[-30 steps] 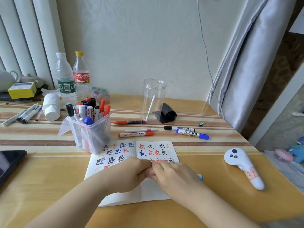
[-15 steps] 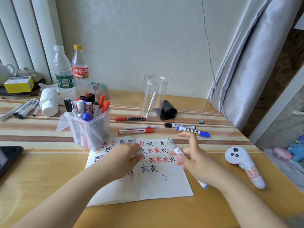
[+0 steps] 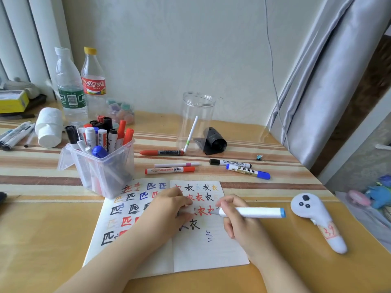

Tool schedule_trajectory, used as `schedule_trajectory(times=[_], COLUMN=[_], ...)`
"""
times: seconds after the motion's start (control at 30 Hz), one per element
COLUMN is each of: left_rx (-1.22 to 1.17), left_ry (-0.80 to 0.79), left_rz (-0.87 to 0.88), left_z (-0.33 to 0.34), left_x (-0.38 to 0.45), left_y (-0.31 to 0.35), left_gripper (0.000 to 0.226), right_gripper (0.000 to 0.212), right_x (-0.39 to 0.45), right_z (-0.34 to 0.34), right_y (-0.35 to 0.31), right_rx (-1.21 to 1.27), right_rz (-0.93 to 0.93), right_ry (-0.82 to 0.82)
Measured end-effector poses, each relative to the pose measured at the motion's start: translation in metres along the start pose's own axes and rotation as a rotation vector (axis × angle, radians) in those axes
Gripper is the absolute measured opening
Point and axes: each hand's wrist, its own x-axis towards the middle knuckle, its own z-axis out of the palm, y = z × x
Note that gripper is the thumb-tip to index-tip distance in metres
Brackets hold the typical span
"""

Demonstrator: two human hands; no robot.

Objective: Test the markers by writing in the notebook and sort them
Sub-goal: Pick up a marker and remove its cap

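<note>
Marker [image 3: 251,212] in the right hand [image 3: 239,220], white barrel with a blue end, lying nearly flat, tip end pointing left over the right page of the notebook [image 3: 203,256], among the red characters. Right-hand fingers are curling round the barrel near the tip in a writing grip. Left hand [image 3: 169,210] is resting on the centre fold with fingers curled; can't tell whether it's holding a cap or nothing. Advice for the test stroke: tilt the barrel up so the nib meets paper squarely, aim at the blank area lower on the right page, keep the left hand pinning the fold flat. Sorting options are sitting further out: clear bin [image 3: 101,166] of markers just beyond the left page, loose markers on the table [image 3: 275,278], clear jar [image 3: 197,121] at the back with one pen inside.
</note>
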Motion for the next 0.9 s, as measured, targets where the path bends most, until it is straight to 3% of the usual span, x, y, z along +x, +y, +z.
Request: schedule_trajectory(times=[0.27, 0.7, 0.9], left_rx=[-0.071, -0.080, -0.095], left_ry=[0.020, 0.004, -0.012], left_rz=[0.073, 0.037, 0.027], left_z=[0.003, 0.006, 0.006], left_x=[-0.003, -0.003, -0.003], left_y=[-0.011, -0.011, -0.011], left_gripper=[0.019, 0.025, 0.025], right_gripper=[0.028, 0.029, 0.028], right_x=[0.005, 0.003, 0.003], right_z=[0.000, 0.001, 0.000], right_y=[0.010, 0.013, 0.013], right_rx=[-0.173, -0.262, -0.256], right_rz=[-0.114, -0.124, -0.117], right_ry=[0.170, 0.125, 0.193])
